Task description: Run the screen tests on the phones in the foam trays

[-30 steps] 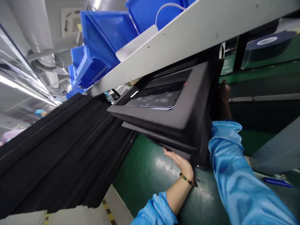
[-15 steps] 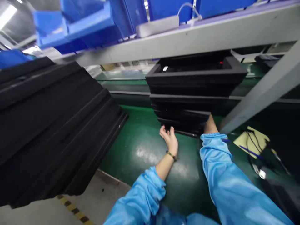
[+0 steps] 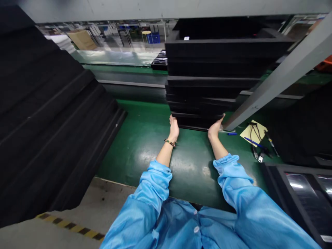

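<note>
A tall stack of black foam-like trays (image 3: pixel 207 90) stands on the green worktop (image 3: pixel 145 148), partly under a grey shelf beam. My left hand (image 3: pixel 174 128) presses against the lower left corner of the stack, fingers along its side; a beaded bracelet circles that wrist. At the lower right corner, my right hand (image 3: pixel 215 128) holds the opposite side, with its fingertips partly out of sight behind the edge. Inside the top tray a small white label shows, while the rest of its inside is dark.
Another high stack of black trays (image 3: pixel 52 114) fills the left. A slanting grey post (image 3: pixel 275 74) rises just right of my right hand. Beyond it lie a yellow note (image 3: pixel 255 128), cables, a blue pen (image 3: pixel 252 141) and a black tray with glossy panels (image 3: pixel 301 197).
My right hand has come from behind the stack's right side to its front lower corner. My left hand now touches the left corner. The view has tilted down.
</note>
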